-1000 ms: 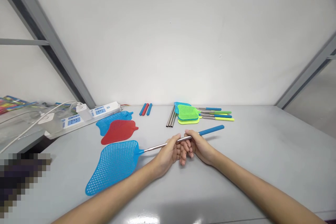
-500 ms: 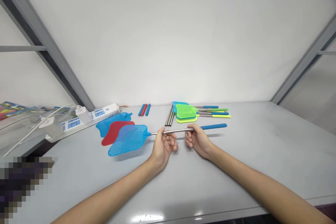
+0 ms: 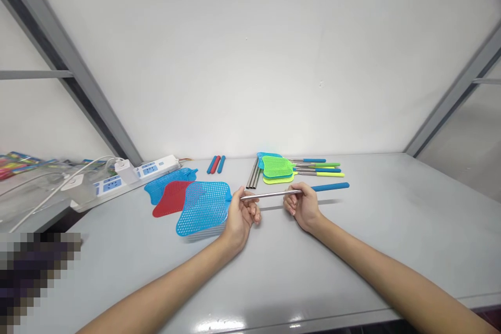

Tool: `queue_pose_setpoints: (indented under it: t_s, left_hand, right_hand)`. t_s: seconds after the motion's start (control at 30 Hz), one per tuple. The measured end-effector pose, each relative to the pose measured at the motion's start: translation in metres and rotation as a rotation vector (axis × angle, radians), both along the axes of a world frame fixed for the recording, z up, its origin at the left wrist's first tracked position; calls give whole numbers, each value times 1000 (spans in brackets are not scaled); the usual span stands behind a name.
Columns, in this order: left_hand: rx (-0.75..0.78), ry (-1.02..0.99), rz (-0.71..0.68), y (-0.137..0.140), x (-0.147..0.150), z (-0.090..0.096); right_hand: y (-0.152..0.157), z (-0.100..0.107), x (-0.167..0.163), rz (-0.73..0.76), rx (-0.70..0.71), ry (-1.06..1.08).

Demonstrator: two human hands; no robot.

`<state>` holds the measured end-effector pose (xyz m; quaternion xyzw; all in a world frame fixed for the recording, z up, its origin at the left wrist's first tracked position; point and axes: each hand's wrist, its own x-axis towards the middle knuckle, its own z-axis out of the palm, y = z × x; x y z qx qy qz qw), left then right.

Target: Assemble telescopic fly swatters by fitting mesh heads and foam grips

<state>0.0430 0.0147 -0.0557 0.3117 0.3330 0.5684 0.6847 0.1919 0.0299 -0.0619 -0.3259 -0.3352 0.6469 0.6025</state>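
A fly swatter with a blue mesh head, a metal rod and a blue grip is held above the table in both hands. My left hand pinches the rod close to the head, thumb on top. Farther right, my right hand is closed round the rod just short of the blue grip. Beneath and behind the held head lie a red swatter head and another blue swatter head. A faint shadow of the rod falls on the table.
Several swatters with green, yellow and blue parts lie stacked at the back. Beside them are metal tubes. Red and blue grips lie near the wall. A white power strip with plugs and cables runs along the left.
The swatter has shifted right, its grip now reaching farther right. My right hand has moved right along with it, and the head now sits closer to my left hand.
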Motion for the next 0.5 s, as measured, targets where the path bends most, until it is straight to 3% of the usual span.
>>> queue_pose_setpoints:
  t_s: [0.27,0.5]
  left_hand:
    - [60,60,210,3,-3,-4]
    - [41,106,191,5,-2,-6]
  right_hand:
    - [-4,-3,-2,42,38,-21]
    - [-5,-1,-1,88,-12,-36]
